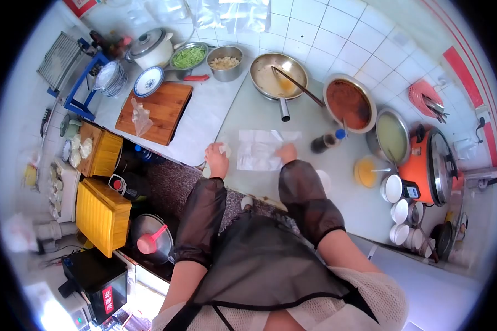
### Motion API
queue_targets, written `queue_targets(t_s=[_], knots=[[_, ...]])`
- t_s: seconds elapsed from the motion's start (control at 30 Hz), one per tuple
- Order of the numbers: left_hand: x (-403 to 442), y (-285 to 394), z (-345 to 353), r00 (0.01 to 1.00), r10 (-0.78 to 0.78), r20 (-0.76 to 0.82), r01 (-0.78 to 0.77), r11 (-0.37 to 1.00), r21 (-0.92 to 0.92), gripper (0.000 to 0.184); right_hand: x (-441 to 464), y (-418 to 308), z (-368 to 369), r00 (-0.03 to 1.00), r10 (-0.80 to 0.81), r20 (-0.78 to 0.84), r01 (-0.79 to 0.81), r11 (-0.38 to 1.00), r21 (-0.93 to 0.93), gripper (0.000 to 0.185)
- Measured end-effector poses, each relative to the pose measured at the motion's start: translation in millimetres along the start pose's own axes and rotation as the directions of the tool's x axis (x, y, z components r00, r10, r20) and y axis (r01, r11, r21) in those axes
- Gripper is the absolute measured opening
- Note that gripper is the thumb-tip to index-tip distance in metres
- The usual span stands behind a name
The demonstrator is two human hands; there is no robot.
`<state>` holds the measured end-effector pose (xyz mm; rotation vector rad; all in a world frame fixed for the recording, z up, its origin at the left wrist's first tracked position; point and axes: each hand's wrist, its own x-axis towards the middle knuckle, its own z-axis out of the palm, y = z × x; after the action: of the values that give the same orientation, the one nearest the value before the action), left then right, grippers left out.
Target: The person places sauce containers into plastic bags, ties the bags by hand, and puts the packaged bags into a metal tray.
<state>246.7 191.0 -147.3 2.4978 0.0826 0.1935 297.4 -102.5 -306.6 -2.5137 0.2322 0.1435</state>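
Note:
My left hand point(217, 160) is at the counter's front edge, its fingers curled round something whitish that shows on both sides; I cannot make out its kind. To its right, a clear, creased plastic bag point(258, 150) lies flat on the counter. My right hand point(286, 154) is at the bag's right edge, its fingers blurred, so I cannot tell whether they pinch the plastic. Dark sheer sleeve covers reach both wrists. Right of that hand stands a dark bottle with a blue cap point(324, 142). A white round thing point(323, 180) shows partly behind the right sleeve.
A steel pan point(279, 62) with a ladle, a pot of red sauce point(348, 103) and a pot of pale liquid point(392, 144) line the wall. An orange cooker point(419, 165) and white bowls point(399, 211) stand right. A cutting board point(152, 116) lies left, beyond a floor gap.

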Motion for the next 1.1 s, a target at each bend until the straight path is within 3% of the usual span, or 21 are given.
queue_targets(t_s=[0.03,0.07,0.1,0.13,0.2,0.23,0.27,0.3,0.33,0.4,0.43,0.5,0.6,0.63,0.67,0.73,0.83,0.9,0.97,1.1], knots=[[-3,13,-8,0.987,-0.027,-0.160,0.025,1.000,-0.016,0.025,-6,-7,-19,1.000,-0.001,-0.001,0.001,1.000,-0.001,0.020],[-6,24,-13,0.947,-0.056,-0.317,0.047,0.998,-0.036,0.031,-16,-24,-56,0.940,0.175,0.292,-0.306,0.810,0.501,0.016],[-9,28,-13,0.947,-0.057,-0.316,0.048,0.998,-0.037,0.031,-27,-39,-82,0.784,0.142,0.604,-0.614,0.320,0.722,0.013],[-14,32,-13,0.966,-0.041,-0.257,0.012,0.993,-0.115,0.036,-34,-45,-93,0.783,0.144,0.606,-0.616,0.320,0.720,0.013],[-25,48,-8,0.980,-0.020,-0.199,-0.020,0.981,-0.195,0.041,-43,-50,-105,0.672,0.142,0.726,-0.740,0.091,0.667,0.013],[-31,60,-2,0.988,-0.046,-0.150,-0.004,0.950,-0.313,0.040,-50,-53,-110,0.673,0.142,0.726,-0.739,0.091,0.668,0.013],[-36,74,3,0.993,-0.063,-0.099,0.015,0.905,-0.426,0.039,-57,-56,-114,0.735,0.169,0.656,-0.678,0.189,0.710,0.011],[-39,86,7,0.993,-0.057,-0.102,0.008,0.905,-0.426,0.039,-64,-61,-120,0.794,0.187,0.579,-0.608,0.286,0.741,0.010],[-43,98,10,0.997,-0.066,-0.032,0.043,0.875,-0.482,0.034,-71,-67,-126,0.797,0.185,0.575,-0.603,0.284,0.745,0.010],[-49,121,16,0.997,-0.069,0.041,0.080,0.843,-0.532,0.030,-91,-81,-139,0.962,0.195,0.189,-0.271,0.754,0.599,0.011],[-53,131,19,0.997,-0.048,0.057,0.072,0.815,-0.574,0.024,-101,-84,-145,0.962,0.196,0.189,-0.271,0.753,0.600,0.011],[-59,152,21,0.997,-0.046,0.066,0.077,0.770,-0.634,0.018,-119,-87,-155,0.997,-0.031,-0.070,0.068,0.790,0.609,0.017],[-74,188,6,0.985,-0.023,0.170,0.120,0.797,-0.591,0.023,-158,-99,-187,0.992,-0.073,-0.105,0.117,0.849,0.515,0.021],[-78,196,4,0.957,-0.037,0.286,0.202,0.794,-0.573,0.025,-172,-105,-201,0.992,-0.075,-0.103,0.118,0.847,0.519,0.021],[-82,197,5,0.958,-0.039,0.286,0.202,0.796,-0.570,0.025,-185,-110,-216,0.991,-0.063,-0.115,0.112,0.867,0.485,0.021],[-91,201,8,0.853,0.020,0.521,0.427,0.545,-0.721,0.023,-206,-103,-230,0.990,-0.043,-0.134,0.101,0.885,0.455,0.022],[-103,208,16,0.867,-0.050,0.496,0.448,0.516,-0.730,0.019,-223,-73,-246,0.993,0.095,-0.069,-0.035,0.803,0.594,0.019],[-112,216,21,0.869,-0.079,0.488,0.463,0.474,-0.749,0.018,-232,-50,-256,0.980,0.141,0.142,-0.197,0.542,0.817,0.016],[-118,228,21,0.858,-0.103,0.503,0.499,0.402,-0.768,0.019,-240,-40,-269,0.977,0.172,0.128,-0.203,0.542,0.815,0.015],[-130,253,28,0.876,-0.049,0.479,0.445,0.465,-0.765,0.024,-245,-32,-289,0.983,0.143,0.117,-0.179,0.583,0.792,0.012]])
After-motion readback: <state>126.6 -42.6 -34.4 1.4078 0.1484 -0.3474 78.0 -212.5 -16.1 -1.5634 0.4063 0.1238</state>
